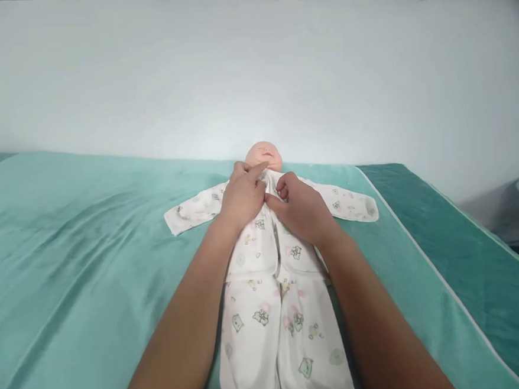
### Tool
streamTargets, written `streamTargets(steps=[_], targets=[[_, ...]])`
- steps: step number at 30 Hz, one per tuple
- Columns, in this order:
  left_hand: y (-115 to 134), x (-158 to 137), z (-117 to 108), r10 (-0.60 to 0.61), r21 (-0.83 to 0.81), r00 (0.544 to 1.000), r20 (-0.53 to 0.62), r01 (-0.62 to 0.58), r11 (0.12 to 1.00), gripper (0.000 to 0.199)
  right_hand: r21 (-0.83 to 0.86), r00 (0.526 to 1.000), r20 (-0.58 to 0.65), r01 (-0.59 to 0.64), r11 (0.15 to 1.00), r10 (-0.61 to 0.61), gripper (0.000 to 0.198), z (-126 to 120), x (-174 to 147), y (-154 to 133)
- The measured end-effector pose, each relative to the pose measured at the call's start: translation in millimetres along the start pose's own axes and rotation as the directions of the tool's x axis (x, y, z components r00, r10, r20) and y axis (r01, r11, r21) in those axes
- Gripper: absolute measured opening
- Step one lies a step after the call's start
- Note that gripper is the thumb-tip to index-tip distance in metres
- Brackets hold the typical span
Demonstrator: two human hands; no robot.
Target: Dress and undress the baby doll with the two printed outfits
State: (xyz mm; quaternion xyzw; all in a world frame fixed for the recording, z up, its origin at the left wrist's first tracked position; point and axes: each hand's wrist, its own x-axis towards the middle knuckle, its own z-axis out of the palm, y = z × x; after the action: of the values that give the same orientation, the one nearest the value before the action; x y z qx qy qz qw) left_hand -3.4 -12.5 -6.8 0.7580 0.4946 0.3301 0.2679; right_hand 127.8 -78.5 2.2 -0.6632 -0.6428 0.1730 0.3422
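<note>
A baby doll (264,154) lies on its back, its head toward the wall. It wears a white printed baby shirt (255,251), sleeves spread to both sides, over matching trousers (256,349). At the upper chest, just under the chin, my left hand (244,197) pinches one side of the shirt's front opening, its index finger stretched toward the doll's chin. Across the opening, my right hand (299,206) has thumb and curled fingers closed on the other edge. Below my hands the two front edges meet loosely. Any fastener between my fingers is hidden.
Beneath the doll is a light green bedsheet (77,260) with creases on the left. A darker green strip (481,262) with pale piping runs along the right. A white wall (251,70) rises behind the bed.
</note>
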Motion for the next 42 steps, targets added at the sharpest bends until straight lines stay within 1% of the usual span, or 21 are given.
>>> streamTargets(steps=[3, 11, 13, 16, 18, 19, 22, 25, 28, 31, 33, 35, 39, 42], targets=[[0, 1, 1, 0.012, 0.016, 1.000, 0.008, -0.012, 1.000, 0.049, -0.014, 1.000, 0.005, 0.002, 1.000, -0.002, 0.020, 0, 1, -1], [-2, 5, 2, -0.048, -0.038, 0.999, -0.015, 0.047, 0.998, 0.033, -0.029, 1.000, 0.001, 0.025, 0.999, -0.025, 0.018, -1, 1, -1], [0, 3, 2, -0.054, -0.056, 0.997, -0.059, 0.051, 0.997, 0.029, -0.037, 1.000, 0.007, 0.026, 0.999, -0.026, 0.017, -4, 0, -3], [5, -2, -1, -0.033, -0.117, 0.987, -0.158, 0.015, 0.993, 0.022, -0.047, 1.000, 0.021, 0.003, 0.999, -0.002, 0.016, -10, -2, -6], [8, -8, -3, -0.035, -0.190, 0.978, -0.205, -0.005, 0.982, 0.020, -0.011, 0.999, 0.028, -0.029, 1.000, 0.029, 0.016, -13, -2, -6], [9, -12, -4, -0.045, -0.228, 0.978, -0.206, -0.003, 0.974, 0.018, 0.028, 0.998, 0.033, -0.049, 0.998, 0.048, 0.015, -15, -1, -6], [11, -24, -7, -0.078, -0.298, 0.987, -0.141, 0.032, 0.954, 0.012, 0.236, 0.991, 0.083, -0.119, 0.965, 0.102, 0.014, -17, 4, 2], [11, -33, -8, -0.052, -0.292, 0.993, -0.107, 0.019, 0.956, 0.013, 0.494, 0.981, 0.158, -0.178, 0.851, 0.114, 0.011, -17, 8, 11], [11, -36, -9, -0.010, -0.265, 0.996, -0.086, -0.013, 0.964, 0.013, 0.644, 0.976, 0.193, -0.204, 0.737, 0.102, 0.008, -15, 10, 16], [12, -35, -12, -0.033, -0.284, 0.999, -0.019, 0.026, 0.958, 0.013, 0.693, 0.975, 0.204, -0.208, 0.690, 0.090, 0.010, -14, 9, 17], [12, -34, -13, -0.075, -0.314, 0.997, 0.016, 0.076, 0.946, 0.015, 0.694, 0.975, 0.207, -0.206, 0.690, 0.083, 0.014, -14, 8, 16], [12, -34, -13, -0.097, -0.330, 0.995, 0.023, 0.100, 0.939, 0.017, 0.686, 0.975, 0.210, -0.202, 0.699, 0.075, 0.016, -14, 8, 15], [11, -34, -13, -0.065, -0.347, 0.998, 0.014, 0.066, 0.936, 0.021, 0.679, 0.978, 0.204, -0.165, 0.715, 0.032, 0.017, -15, 7, 16], [11, -34, -13, -0.043, -0.360, 0.998, 0.040, 0.054, 0.931, 0.022, 0.667, 0.981, 0.195, -0.145, 0.731, 0.016, 0.018, -14, 7, 18]])
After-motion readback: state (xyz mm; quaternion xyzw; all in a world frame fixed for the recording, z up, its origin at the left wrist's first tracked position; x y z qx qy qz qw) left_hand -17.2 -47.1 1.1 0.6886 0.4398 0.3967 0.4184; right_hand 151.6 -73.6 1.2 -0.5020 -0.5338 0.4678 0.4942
